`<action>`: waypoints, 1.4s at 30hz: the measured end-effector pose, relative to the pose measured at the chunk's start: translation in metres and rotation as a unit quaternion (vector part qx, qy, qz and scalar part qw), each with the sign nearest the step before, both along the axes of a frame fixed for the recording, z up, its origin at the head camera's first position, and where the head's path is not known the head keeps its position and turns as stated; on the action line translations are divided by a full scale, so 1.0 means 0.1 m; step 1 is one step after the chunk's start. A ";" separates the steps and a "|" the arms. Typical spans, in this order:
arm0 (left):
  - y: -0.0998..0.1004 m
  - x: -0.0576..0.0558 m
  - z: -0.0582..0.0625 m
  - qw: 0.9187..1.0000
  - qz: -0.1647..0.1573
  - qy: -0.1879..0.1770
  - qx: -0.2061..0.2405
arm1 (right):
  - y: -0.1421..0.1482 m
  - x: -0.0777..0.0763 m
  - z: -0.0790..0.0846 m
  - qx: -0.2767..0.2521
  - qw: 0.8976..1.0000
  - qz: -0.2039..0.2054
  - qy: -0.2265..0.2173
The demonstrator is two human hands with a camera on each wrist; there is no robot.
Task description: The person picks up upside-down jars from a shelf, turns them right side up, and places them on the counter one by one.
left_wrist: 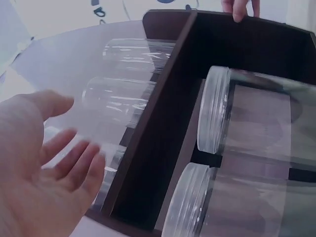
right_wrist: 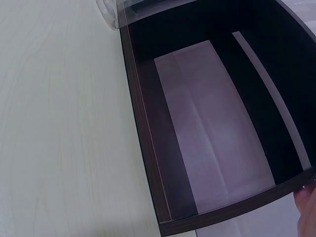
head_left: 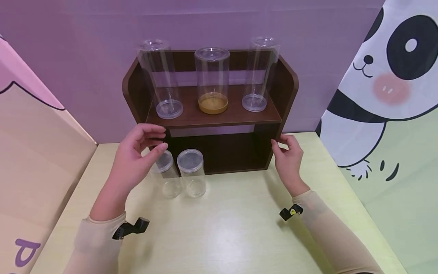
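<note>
A dark brown two-tier wooden shelf (head_left: 222, 121) stands at the back of the table. My right hand (head_left: 289, 154) holds the front edge of its right side panel; its fingertips (left_wrist: 238, 12) show over that edge in the left wrist view. Beside the shelf's left side, my left hand (head_left: 138, 152) hovers with fingers spread loosely and nothing in it. Just below it, two clear lidded jars (head_left: 190, 161) stand on the table before the lower tier, the left one partly hidden by the thumb.
On the upper tier stand three clear upside-down jars: one at left (head_left: 169, 109), a middle one with a gold lid (head_left: 213, 103), one at right (head_left: 254, 102). The pale table (head_left: 226, 228) extends in front. A purple backdrop (head_left: 212, 26) hangs behind.
</note>
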State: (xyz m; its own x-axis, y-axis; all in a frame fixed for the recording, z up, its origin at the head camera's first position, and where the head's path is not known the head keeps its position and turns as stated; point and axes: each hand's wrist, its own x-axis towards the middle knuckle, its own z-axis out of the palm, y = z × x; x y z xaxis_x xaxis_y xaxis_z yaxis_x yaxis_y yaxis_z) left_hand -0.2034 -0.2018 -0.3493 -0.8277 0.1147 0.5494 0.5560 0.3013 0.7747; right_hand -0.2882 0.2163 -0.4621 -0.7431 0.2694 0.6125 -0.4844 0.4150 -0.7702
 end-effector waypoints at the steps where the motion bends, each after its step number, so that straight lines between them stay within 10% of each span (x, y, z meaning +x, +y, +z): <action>1: 0.03 -0.06 0.02 1.000 0.013 0.013 -0.002 | 0.00 0.00 0.00 -0.001 1.000 -0.001 0.000; 10: 0.23 -0.41 0.08 0.980 0.150 0.106 -0.080 | -0.02 0.02 0.01 -0.004 1.000 0.000 -0.013; 19: 0.41 -0.70 0.25 0.966 0.236 0.033 -0.105 | -0.02 0.02 0.02 -0.011 1.000 0.008 0.000; 27: 0.46 -0.88 0.32 0.959 0.262 -0.039 -0.103 | -0.03 -0.01 -0.02 -0.013 1.000 -0.004 -0.007; 42: 0.48 -0.93 0.34 0.953 0.282 -0.046 -0.102 | -0.01 0.00 -0.02 -0.001 1.000 0.003 0.001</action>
State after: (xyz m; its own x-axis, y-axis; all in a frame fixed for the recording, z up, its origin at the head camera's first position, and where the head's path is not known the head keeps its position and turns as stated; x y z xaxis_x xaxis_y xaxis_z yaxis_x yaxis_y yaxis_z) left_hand -0.2966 -0.1540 -0.3153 -0.8323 -0.2666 0.4859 0.1934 0.6819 0.7054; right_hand -0.2883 0.2152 -0.4645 -0.7434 0.2659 0.6137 -0.4891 0.4096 -0.7700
